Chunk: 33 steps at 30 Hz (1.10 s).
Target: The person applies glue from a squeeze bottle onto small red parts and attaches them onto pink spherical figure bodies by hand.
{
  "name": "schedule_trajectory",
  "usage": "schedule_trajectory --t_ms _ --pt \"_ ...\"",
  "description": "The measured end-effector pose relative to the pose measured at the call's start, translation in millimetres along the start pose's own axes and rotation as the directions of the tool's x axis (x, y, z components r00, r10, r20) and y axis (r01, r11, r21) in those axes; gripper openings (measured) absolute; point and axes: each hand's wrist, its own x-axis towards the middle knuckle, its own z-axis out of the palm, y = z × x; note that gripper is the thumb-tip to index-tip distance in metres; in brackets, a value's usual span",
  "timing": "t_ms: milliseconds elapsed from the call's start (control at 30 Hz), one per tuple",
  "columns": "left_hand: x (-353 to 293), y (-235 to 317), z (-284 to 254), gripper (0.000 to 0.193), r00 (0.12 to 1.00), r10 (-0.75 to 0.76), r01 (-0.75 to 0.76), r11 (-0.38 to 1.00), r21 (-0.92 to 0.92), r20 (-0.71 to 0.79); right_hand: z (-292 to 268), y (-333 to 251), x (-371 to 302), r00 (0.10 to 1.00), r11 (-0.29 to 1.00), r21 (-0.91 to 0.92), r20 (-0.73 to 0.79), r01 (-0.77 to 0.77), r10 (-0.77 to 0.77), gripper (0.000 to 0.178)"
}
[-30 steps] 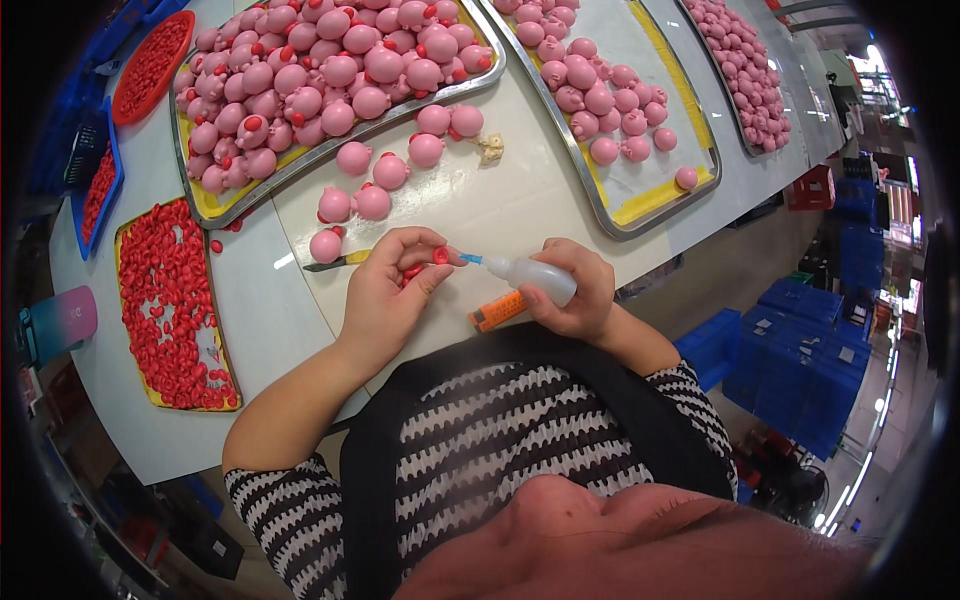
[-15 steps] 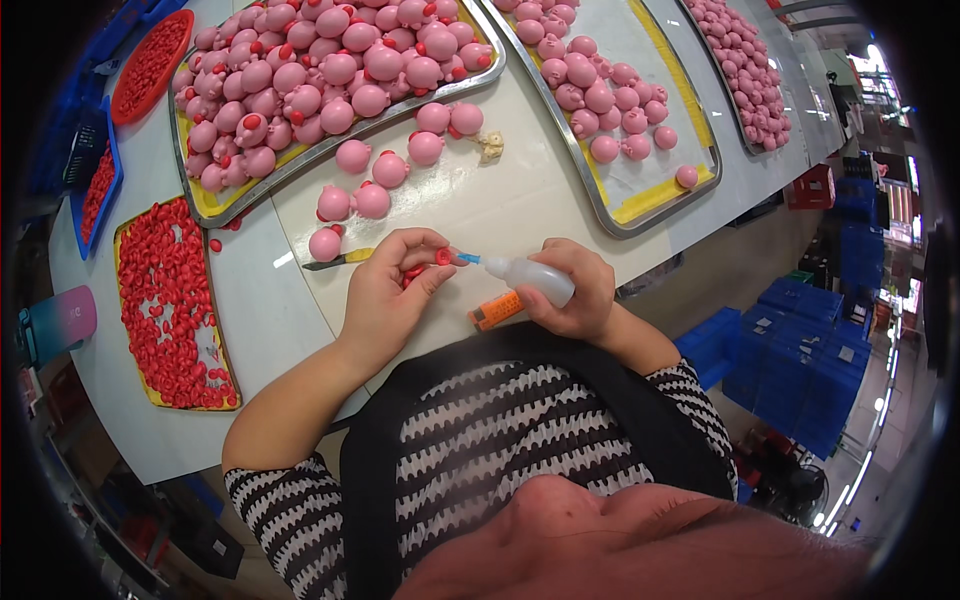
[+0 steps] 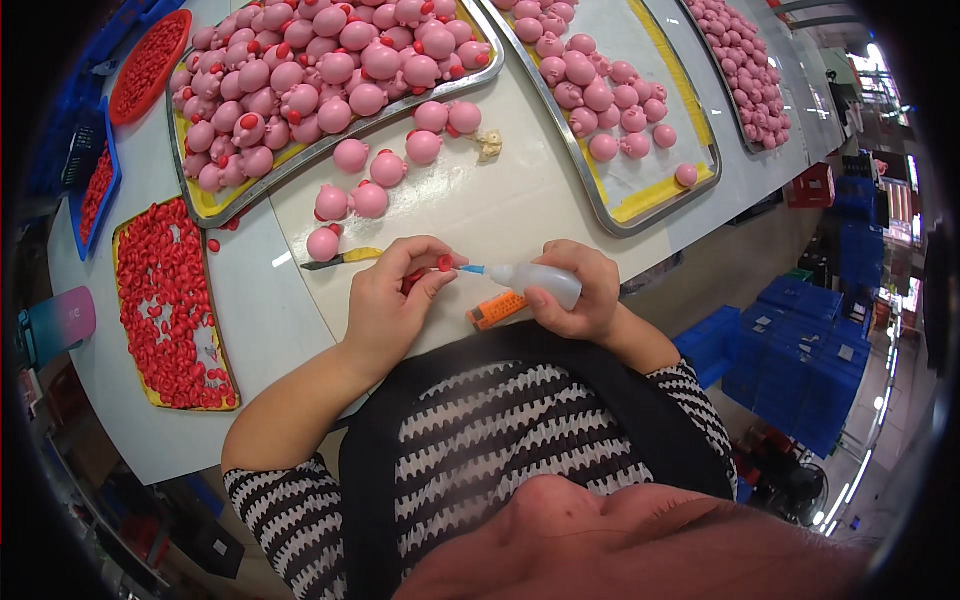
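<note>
Between the fingertips of my left hand (image 3: pixel 395 295) is a small red oval piece (image 3: pixel 445 263), with more red showing inside the curled fingers. My right hand (image 3: pixel 582 290) is wrapped round a translucent white squeeze bottle (image 3: pixel 545 284), tilted on its side. Its thin blue nozzle tip (image 3: pixel 472 269) points left and reaches close to the red piece; whether they touch I cannot tell. Beneath the bottle lies an orange box-shaped item (image 3: pixel 496 310). A yellow-handled knife (image 3: pixel 358 255) rests beyond my left hand, near several loose pink pig-like balls (image 3: pixel 370 200), some with red pieces on them.
Metal trays of pink balls stand at the far side: a heaped one (image 3: pixel 300 160), a partly filled one (image 3: pixel 640 228) and another at right (image 3: pixel 735 80). At left are a tray of red pieces (image 3: pixel 165 300), a red basin (image 3: pixel 185 30), a blue tray (image 3: pixel 112 185) and a bottle (image 3: pixel 60 325).
The bottle and its nozzle have shifted slightly right and down. The red piece in my left fingertips has turned a little.
</note>
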Motion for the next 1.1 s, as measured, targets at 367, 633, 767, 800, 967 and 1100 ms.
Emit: schedule_trajectory --t_ms 367,633,767,800,967,1100 --pt "0.7 -0.9 -4.7 0.019 0.995 0.096 -0.097 0.990 0.105 0.017 4.7 1.6 2.1 0.994 0.991 -0.088 -0.019 0.104 -0.106 0.024" --pt "1.5 -1.9 -5.0 0.019 0.997 0.073 -0.074 0.993 0.097 0.015 3.4 -0.6 6.5 0.994 0.990 -0.088 0.039 0.108 -0.105 0.024" --pt "1.5 -2.7 -5.8 0.019 0.996 0.082 -0.083 0.991 0.105 0.017 4.7 0.0 4.5 0.995 0.995 -0.053 0.037 0.090 -0.088 0.024" --pt "1.4 -2.0 -5.8 0.019 0.996 0.082 -0.084 0.991 0.105 0.017 5.5 -0.9 4.2 0.999 0.998 -0.037 0.008 0.052 -0.052 0.023" --pt "0.8 -0.4 -4.8 0.020 0.999 0.048 -0.048 0.996 0.074 0.006 7.0 -1.0 2.9 0.999 0.999 -0.032 -0.048 0.014 -0.016 0.023" --pt "1.3 -3.4 -5.7 0.021 0.995 0.101 -0.101 0.991 0.091 0.008 7.4 0.8 2.5 0.999 0.999 -0.029 -0.051 0.016 -0.018 0.023"
